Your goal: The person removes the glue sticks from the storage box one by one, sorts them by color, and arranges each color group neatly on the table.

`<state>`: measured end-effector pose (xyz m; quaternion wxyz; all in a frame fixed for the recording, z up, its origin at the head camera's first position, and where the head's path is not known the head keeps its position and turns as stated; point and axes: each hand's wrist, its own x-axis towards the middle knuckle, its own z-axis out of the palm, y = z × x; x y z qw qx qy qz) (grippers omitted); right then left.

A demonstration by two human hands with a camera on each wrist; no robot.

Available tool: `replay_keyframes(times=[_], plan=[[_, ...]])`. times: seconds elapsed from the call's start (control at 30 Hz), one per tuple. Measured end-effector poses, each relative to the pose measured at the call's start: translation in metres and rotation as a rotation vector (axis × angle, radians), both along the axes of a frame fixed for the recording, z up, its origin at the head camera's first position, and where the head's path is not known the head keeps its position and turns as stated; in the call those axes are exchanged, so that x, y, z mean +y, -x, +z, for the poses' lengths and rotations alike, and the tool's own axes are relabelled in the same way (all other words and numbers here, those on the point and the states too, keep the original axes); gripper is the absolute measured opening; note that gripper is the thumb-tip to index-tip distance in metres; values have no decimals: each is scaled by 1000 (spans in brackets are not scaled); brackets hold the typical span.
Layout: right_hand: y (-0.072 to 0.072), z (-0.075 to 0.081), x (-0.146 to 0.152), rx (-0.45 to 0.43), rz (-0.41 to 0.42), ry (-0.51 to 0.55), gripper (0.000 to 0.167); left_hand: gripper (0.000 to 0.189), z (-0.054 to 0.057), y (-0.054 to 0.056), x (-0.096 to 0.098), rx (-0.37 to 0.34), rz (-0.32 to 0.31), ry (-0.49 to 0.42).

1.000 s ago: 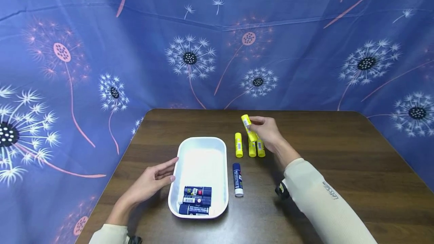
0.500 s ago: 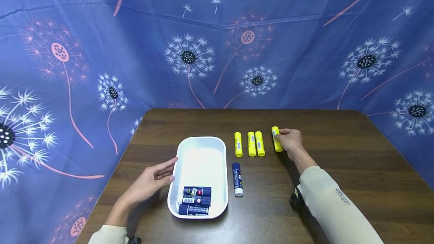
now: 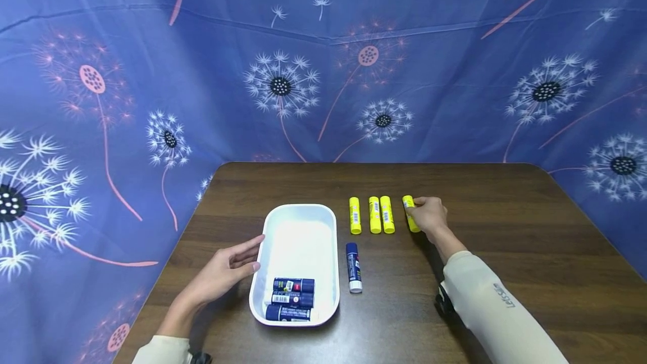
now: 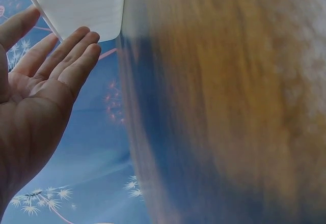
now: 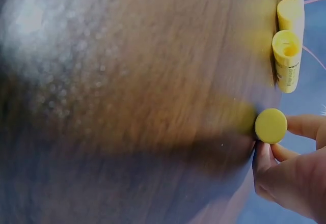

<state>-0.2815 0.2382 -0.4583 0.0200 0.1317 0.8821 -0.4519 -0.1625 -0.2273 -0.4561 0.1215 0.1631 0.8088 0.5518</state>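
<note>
**Half-filled tray [image 3: 301, 240] on the surface [image 3: 505, 240]**

The left hand [image 3: 229, 270] rests straight, parted fingers on the tray's left edge; the right hand [image 3: 431, 217] pinches one yellow stick [image 5: 271, 126], right of three yellow sticks [image 3: 374, 215]. The work looks partly done: three blue sticks [image 3: 293, 300] lie in the tray, while a lone blue stick [image 3: 354, 268] just beside it and all the yellow remain outside. A second ago, the pinched stick was above the close pair; now it is down near the surface, farther right. Tray and left hand match.
</note>
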Motion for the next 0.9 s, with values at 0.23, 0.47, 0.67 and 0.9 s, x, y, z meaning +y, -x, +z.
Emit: replay_keyframes(times=[0.23,0.47,0.67,0.9], plan=[[3,2,-2,6,25,-49,50,61,0,-1,-1,-8,9,-4],[6,12,4,11,-31,-40,62,61,0,-1,-1,-11,13,8],[9,37,1,84,-55,273,63,62,0,0,-1,-6,3,7],[5,66,-23,140,179,623,56,62,-1,2,-3,0,3,10]])
